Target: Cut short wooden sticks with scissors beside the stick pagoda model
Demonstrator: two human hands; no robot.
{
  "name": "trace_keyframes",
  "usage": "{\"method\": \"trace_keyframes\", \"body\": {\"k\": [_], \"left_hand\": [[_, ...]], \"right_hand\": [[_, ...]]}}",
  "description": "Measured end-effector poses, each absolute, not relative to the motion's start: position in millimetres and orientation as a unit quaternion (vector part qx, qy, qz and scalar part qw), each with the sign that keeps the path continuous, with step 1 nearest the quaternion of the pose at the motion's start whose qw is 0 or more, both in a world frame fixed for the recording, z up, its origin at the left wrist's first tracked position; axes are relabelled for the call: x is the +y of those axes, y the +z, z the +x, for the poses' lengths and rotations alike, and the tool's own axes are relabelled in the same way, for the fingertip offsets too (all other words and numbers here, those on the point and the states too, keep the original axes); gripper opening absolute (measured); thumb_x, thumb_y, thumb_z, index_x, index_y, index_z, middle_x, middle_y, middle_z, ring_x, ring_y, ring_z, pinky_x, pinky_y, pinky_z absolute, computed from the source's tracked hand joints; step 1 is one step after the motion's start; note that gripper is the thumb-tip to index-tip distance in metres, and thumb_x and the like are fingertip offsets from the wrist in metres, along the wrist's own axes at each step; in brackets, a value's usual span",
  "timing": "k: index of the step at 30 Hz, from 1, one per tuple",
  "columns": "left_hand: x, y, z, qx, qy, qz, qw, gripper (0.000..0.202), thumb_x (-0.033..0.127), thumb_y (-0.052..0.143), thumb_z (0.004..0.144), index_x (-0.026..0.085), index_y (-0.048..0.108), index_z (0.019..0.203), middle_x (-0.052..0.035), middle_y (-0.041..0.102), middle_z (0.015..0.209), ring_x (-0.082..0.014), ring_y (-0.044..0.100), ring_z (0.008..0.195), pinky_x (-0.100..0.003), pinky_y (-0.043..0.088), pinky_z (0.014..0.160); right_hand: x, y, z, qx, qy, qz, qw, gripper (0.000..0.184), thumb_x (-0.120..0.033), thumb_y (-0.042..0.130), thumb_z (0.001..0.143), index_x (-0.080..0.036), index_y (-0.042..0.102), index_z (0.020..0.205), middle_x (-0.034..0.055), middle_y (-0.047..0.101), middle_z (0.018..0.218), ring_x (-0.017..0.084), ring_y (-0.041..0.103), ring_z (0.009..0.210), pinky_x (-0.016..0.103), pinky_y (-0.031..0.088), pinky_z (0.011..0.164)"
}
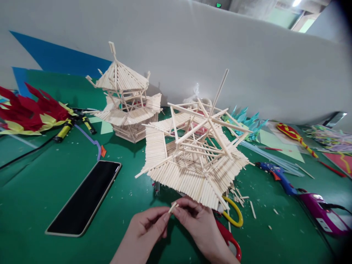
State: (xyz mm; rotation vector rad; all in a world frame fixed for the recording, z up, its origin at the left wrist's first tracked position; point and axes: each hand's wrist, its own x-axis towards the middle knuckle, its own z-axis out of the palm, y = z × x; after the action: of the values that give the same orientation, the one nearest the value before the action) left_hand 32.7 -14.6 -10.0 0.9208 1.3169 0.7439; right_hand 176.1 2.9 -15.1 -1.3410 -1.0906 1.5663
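Between the fingertips of my left hand [150,227] and my right hand [196,223], a short wooden stick [173,207] is pinched from both sides. Both hands are closed on it, just in front of a large pavilion model [189,179] built from wooden sticks. Its lower roof is covered with sticks, while the upper roof is an open frame with one long stick rising from it. Partly under my right hand lie scissors [238,216] with yellow and red handles. Their blades are hidden.
A roofed stick pavilion [123,110] stands behind to the left. A phone [85,200] lies front left. Right are a blue glue gun [277,176], a purple device [320,212], clear glue sticks [272,156] and stick scraps [252,209]. Red and yellow paper [33,110] sits far left.
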Motion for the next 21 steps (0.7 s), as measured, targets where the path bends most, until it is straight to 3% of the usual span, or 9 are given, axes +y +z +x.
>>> {"method": "trace_keyframes", "body": {"k": [7,13,21], "left_hand": [[-15.0,-7.5,31.9,0.577,0.311,0.439,0.615,0.03,0.04,0.053,0.076,0.017,0.067,0.089,0.0022,0.047,0.054,-0.0102,0.04,0.053,-0.019,0.032,0.048],[-13.7,-2.6,34.5,0.578,0.299,0.439,0.619,0.027,0.038,0.053,0.076,0.016,0.067,0.082,0.0036,0.044,0.05,-0.0084,0.036,0.047,-0.018,0.024,0.041],[-14.1,-3.3,39.5,0.579,0.281,0.414,0.644,0.035,0.046,0.052,0.074,0.013,0.062,0.074,0.0024,0.047,0.054,-0.007,0.033,0.046,-0.019,0.023,0.042]], "right_hand": [[3.9,-11.7,178.4,-0.431,0.627,-0.53,0.375,0.028,-0.045,0.069,0.061,-0.019,0.067,0.068,0.001,0.063,0.067,0.015,0.056,0.063,0.025,0.046,0.061],[4.4,-12.9,181.6,-0.44,0.635,-0.521,0.362,0.025,-0.043,0.067,0.064,-0.018,0.066,0.068,0.0005,0.063,0.067,0.014,0.055,0.065,0.023,0.045,0.06],[3.7,-16.3,184.5,-0.448,0.634,-0.512,0.367,0.021,-0.037,0.065,0.067,-0.016,0.064,0.067,-0.0009,0.057,0.062,0.011,0.051,0.061,0.022,0.043,0.059]]}}
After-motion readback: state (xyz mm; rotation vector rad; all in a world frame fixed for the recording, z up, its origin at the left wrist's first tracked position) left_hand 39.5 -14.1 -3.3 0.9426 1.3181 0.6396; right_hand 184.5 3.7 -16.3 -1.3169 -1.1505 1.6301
